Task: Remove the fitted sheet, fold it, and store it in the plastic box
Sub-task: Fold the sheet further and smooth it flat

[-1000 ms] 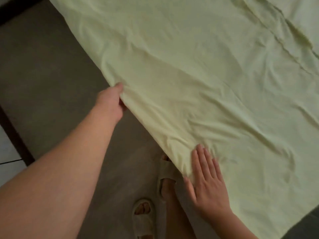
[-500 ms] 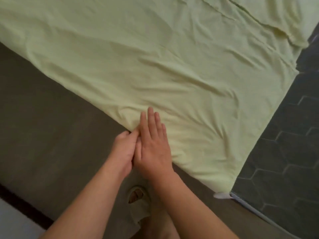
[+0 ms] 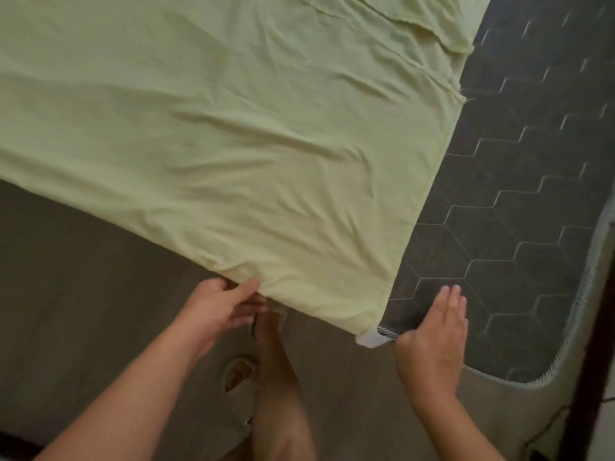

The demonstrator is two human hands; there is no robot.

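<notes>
The pale yellow-green fitted sheet (image 3: 233, 154) lies spread and wrinkled over the left and middle of the mattress, its near edge hanging over the bedside. My left hand (image 3: 223, 302) pinches that near edge from below, thumb on top of the fabric. My right hand (image 3: 432, 334) rests flat with fingers together on the bare dark mattress (image 3: 519, 201), just right of the sheet's near right corner, apart from the fabric. The plastic box is not in view.
The uncovered mattress has a dark hexagon-quilted top and a striped piped rim (image 3: 387, 331) with a small white tag (image 3: 367, 341). Grey-brown floor (image 3: 83, 294) lies below the sheet. My sandalled foot (image 3: 238, 377) and leg stand close to the bedside. A dark post (image 3: 585, 327) rises at right.
My hands were side by side on the sheet's near edge; my right hand has since slid right off the sheet onto the bare mattress. The view has shifted right along the bed.
</notes>
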